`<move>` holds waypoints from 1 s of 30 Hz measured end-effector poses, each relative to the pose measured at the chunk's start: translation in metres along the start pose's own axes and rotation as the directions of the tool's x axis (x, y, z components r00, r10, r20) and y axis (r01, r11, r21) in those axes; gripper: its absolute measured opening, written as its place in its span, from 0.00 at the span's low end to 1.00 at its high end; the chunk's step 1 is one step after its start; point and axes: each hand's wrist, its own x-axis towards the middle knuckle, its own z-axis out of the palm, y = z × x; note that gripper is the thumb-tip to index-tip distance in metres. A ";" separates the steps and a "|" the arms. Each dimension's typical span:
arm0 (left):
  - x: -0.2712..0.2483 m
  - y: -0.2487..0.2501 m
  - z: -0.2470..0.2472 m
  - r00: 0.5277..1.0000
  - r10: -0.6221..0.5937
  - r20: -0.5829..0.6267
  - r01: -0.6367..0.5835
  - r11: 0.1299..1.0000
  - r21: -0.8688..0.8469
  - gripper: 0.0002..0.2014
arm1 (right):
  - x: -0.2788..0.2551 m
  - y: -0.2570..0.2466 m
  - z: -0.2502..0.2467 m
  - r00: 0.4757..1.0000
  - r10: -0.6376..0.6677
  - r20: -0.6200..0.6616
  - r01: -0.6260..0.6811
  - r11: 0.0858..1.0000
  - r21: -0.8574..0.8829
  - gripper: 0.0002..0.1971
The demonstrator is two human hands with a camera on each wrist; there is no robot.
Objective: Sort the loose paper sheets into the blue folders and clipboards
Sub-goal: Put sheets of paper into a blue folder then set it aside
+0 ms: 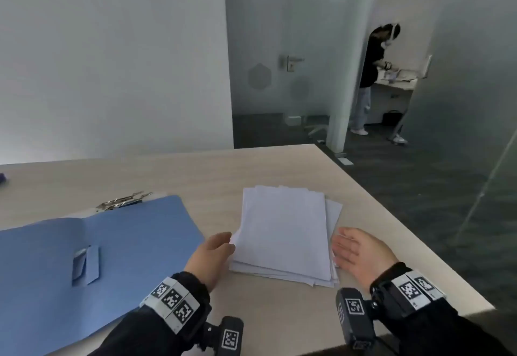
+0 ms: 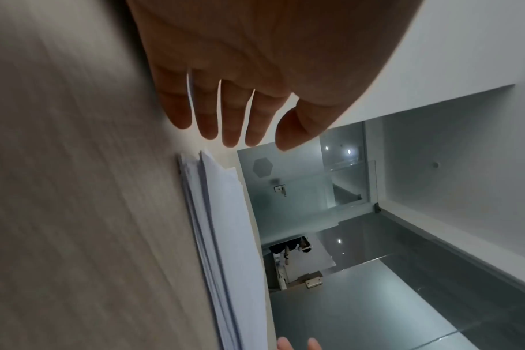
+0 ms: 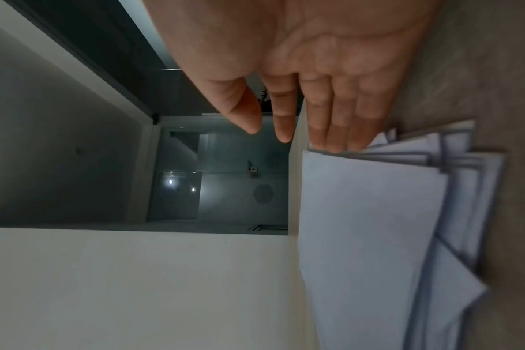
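A loose stack of white paper sheets (image 1: 285, 232) lies on the wooden table (image 1: 195, 176), its edges uneven. My left hand (image 1: 214, 252) stands on its edge at the stack's left side, fingers straight and close to the sheets. My right hand (image 1: 355, 249) stands palm inward at the stack's right side, fingers straight, the fingertips (image 3: 339, 139) at the sheets' edge (image 3: 375, 213). In the left wrist view the straight fingers (image 2: 225, 118) hover just short of the paper pile (image 2: 225, 225). An open blue folder (image 1: 92, 249) lies flat to the left, a metal clip (image 1: 123, 200) at its far edge.
The table's right edge (image 1: 391, 221) runs close beside the stack, with dark carpet beyond. A small purple object (image 1: 2, 178) sits at the far left. Another person (image 1: 372, 75) stands at a desk behind a glass partition in the background.
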 end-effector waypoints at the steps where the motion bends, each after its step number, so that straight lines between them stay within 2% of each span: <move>1: 0.002 -0.001 0.003 1.000 0.008 -0.005 -0.008 1.000 0.004 0.23 | 0.000 0.002 -0.002 1.000 0.005 0.000 -0.005 1.000 -0.004 0.14; 4: 0.003 -0.003 0.012 0.999 0.004 0.035 -0.005 0.999 0.034 0.24 | -0.004 0.003 -0.005 1.000 0.020 0.016 -0.019 0.999 -0.039 0.12; 11: 0.002 -0.008 0.018 0.998 0.017 0.059 -0.023 0.994 0.103 0.22 | 0.006 0.005 -0.011 0.998 0.066 -0.020 -0.066 0.998 -0.005 0.18; 19: 0.005 -0.013 0.014 0.993 0.045 0.109 -0.060 0.988 0.143 0.18 | 0.019 0.003 -0.009 0.995 0.029 -0.099 -0.038 0.995 -0.091 0.13; 22: 0.004 -0.014 0.013 0.991 0.040 0.131 -0.060 0.985 0.159 0.16 | 0.024 -0.002 -0.003 0.994 0.041 -0.103 -0.059 0.982 -0.181 0.09; 24: 0.004 -0.014 0.013 0.988 0.039 0.149 -0.060 0.988 0.143 0.15 | 0.029 -0.004 0.000 0.996 0.048 -0.080 -0.069 0.959 -0.275 0.12; 30: 0.004 -0.016 0.011 0.984 0.036 0.174 -0.057 0.991 0.119 0.13 | 0.042 -0.007 0.006 0.996 -0.019 -0.092 -0.033 0.847 -0.531 0.11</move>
